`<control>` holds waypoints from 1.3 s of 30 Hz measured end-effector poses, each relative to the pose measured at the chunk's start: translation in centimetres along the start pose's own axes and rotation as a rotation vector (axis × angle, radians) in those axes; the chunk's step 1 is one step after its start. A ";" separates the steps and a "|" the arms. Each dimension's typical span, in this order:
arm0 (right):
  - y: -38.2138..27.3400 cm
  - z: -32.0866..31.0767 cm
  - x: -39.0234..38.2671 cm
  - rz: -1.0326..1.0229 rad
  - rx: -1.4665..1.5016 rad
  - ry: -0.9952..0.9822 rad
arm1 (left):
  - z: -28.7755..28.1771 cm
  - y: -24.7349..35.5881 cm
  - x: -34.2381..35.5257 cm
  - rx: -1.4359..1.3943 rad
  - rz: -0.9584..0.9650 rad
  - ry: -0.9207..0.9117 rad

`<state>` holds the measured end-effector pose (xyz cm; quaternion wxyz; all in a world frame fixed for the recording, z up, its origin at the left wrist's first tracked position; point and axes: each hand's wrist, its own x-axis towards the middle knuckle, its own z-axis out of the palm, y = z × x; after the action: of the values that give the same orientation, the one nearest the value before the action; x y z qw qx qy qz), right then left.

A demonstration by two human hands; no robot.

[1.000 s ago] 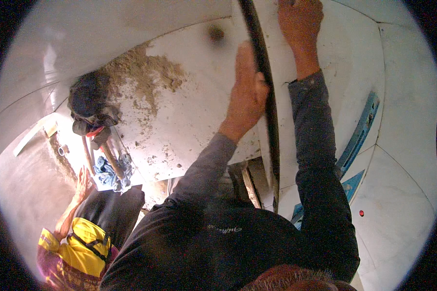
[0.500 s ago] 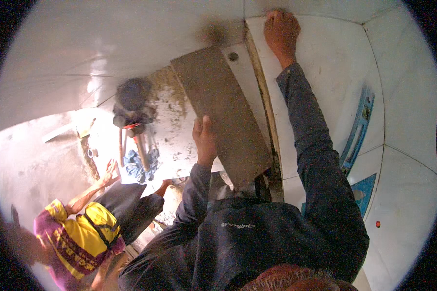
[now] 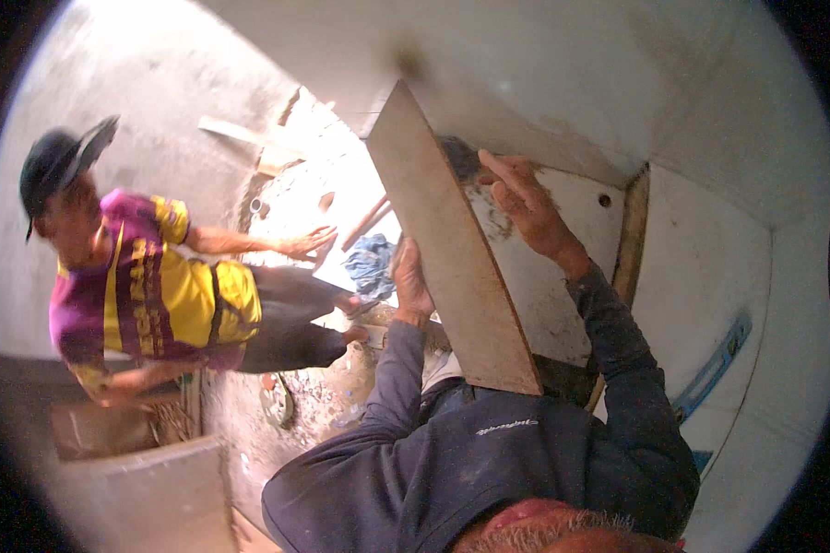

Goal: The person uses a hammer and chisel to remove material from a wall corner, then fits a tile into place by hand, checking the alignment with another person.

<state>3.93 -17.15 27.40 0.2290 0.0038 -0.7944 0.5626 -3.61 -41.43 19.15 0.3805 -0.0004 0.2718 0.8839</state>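
While the left hand (image 3: pixel 415 290) keeps hold of the panel (image 3: pixel 452 258) by its left edge, mid-frame, out swings the change: the right hand (image 3: pixel 533 214) has come away from the white tiles (image 3: pixel 682 263) at right and hangs open, nothing in it, fingers outstretched, just beside the panel's right edge. The panel shows narrower than a moment ago, aslant. Steadying it now seems down to the left hand, though its fingertips are hidden and firmness is hard to judge. Left of frame, a co-worker (image 3: pixel 157 276) extends an arm (image 3: pixel 240 241) near a blue cloth (image 3: pixel 371 267).
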 end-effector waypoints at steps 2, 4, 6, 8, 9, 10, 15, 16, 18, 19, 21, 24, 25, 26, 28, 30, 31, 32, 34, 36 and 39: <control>-2.8 3.0 3.5 -0.072 0.002 -0.057 | -0.2 1.8 -0.9 -0.063 0.042 -0.025; -3.9 6.0 7.7 -0.148 -0.034 -0.097 | 0.5 3.8 -2.1 -0.085 0.102 -0.047; -5.6 9.5 11.8 -0.168 0.025 -0.130 | -0.9 5.7 -3.0 -0.135 0.146 -0.055; -8.3 13.6 15.5 -0.126 0.191 -0.159 | -2.4 8.1 -4.6 -0.150 0.198 -0.033; -9.0 15.1 17.2 -0.176 0.206 -0.184 | -2.8 8.8 -5.2 -0.154 0.224 -0.024; -9.6 16.5 18.8 -0.221 0.223 -0.208 | -3.1 9.6 -5.9 -0.158 0.246 -0.011; -11.3 23.0 20.7 -0.414 0.223 -0.286 | -4.7 12.8 -8.4 -0.138 0.354 0.015; -11.4 23.9 20.4 -0.349 0.296 -0.336 | -5.1 13.3 -8.8 -0.134 0.370 0.015; -11.7 25.7 19.5 -0.210 0.438 -0.428 | -5.5 14.2 -9.7 -0.163 0.377 -0.014; -12.0 26.3 19.1 -0.171 0.418 -0.442 | -5.7 14.6 -10.1 -0.176 0.378 -0.028; -12.3 27.0 18.6 -0.095 0.371 -0.454 | -7.3 14.7 -10.4 -0.181 0.409 0.012; -12.4 28.4 19.8 -0.096 0.394 -0.461 | -8.0 14.5 -10.9 -0.165 0.438 0.038; -12.9 28.9 20.1 -0.122 0.408 -0.437 | -8.2 14.4 -10.7 -0.175 0.438 0.034; -12.5 29.8 20.5 -0.122 0.428 -0.384 | -8.6 14.3 -10.4 -0.185 0.437 0.032; -11.3 30.6 22.3 -0.028 0.498 -0.415 | -8.7 14.1 -9.9 -0.198 0.427 0.019; -10.7 30.8 22.6 0.056 0.557 -0.437 | -8.7 13.8 -10.0 -0.204 0.422 0.014; -10.8 30.9 22.1 0.062 0.571 -0.426 | -8.9 13.8 -10.3 -0.193 0.423 0.021; -10.8 30.9 21.5 0.068 0.583 -0.416 | -9.1 13.7 -10.5 -0.184 0.425 0.028; -10.9 30.9 20.0 0.078 0.595 -0.403 | -9.6 13.5 -11.1 -0.181 0.420 0.042; -11.1 30.2 18.4 0.078 0.594 -0.377 | -10.0 13.6 -11.3 -0.185 0.393 0.046; -10.8 29.1 15.8 0.120 0.568 -0.407 | -10.1 13.4 -11.4 -0.214 0.405 0.039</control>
<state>-17.87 -43.23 35.27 0.0224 0.1327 -0.6345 0.7611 -6.56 -61.49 19.32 0.1876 -0.0033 0.1782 0.9659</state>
